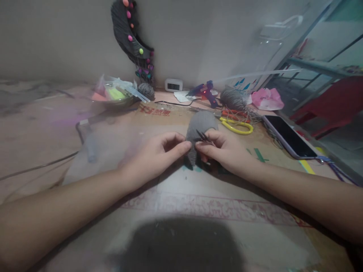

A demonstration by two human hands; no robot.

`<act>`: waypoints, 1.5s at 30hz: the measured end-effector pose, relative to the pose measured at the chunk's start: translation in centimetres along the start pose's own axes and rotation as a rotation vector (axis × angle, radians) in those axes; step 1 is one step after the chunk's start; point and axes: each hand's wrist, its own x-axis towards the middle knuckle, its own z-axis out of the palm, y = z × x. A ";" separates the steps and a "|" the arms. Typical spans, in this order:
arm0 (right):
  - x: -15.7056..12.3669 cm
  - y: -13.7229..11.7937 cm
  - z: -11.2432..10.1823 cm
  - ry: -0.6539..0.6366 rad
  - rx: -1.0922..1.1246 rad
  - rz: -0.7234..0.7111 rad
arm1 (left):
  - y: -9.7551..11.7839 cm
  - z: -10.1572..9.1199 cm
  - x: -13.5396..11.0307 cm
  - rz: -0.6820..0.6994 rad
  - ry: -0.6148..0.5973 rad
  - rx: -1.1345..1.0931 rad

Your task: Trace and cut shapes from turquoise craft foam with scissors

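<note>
A grey yarn-wrapped piece [199, 126] stands on the cardboard-covered floor [198, 211] in front of me. My left hand [159, 153] pinches its left side, fingers curled and thumb pressed against it. My right hand [222, 149] is closed on its right side and also grips a thin dark pointed tool [203, 136] that lies across the grey yarn. Both forearms reach in from the bottom corners.
Yellow and orange scissors [237, 126], a grey yarn ball [234, 99], a blue glue gun [206, 92] and a phone [289, 136] lie at right. A bowl with glue sticks [116, 94], another grey ball [146, 90] and a dark beaded fringe piece [132, 36] sit by the wall.
</note>
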 end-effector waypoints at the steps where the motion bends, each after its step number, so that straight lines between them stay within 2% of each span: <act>1: -0.1 0.0 0.0 -0.006 -0.049 -0.021 | 0.0 0.0 0.0 -0.007 0.020 -0.011; 6: -0.3 0.3 0.0 0.013 -0.253 -0.156 | -0.3 -0.2 -0.1 -0.016 0.025 0.021; 17: -0.3 0.1 0.0 -0.013 -0.269 -0.191 | 0.0 0.0 0.1 -0.016 0.064 0.025; 25: -0.3 0.4 0.0 -0.021 -0.195 -0.137 | 0.0 0.1 0.1 -0.021 0.040 -0.058; 34: -0.4 0.2 -0.1 -0.033 -0.214 -0.170 | 0.3 -0.1 -0.1 -0.021 0.064 -0.002; 41: -0.2 0.3 -0.3 -0.019 -0.079 -0.092 | 0.1 0.1 -0.2 -0.037 0.036 -0.049; 45: 0.0 0.4 -0.2 -0.022 -0.062 -0.077 | 0.2 0.1 -0.2 -0.026 -0.002 0.032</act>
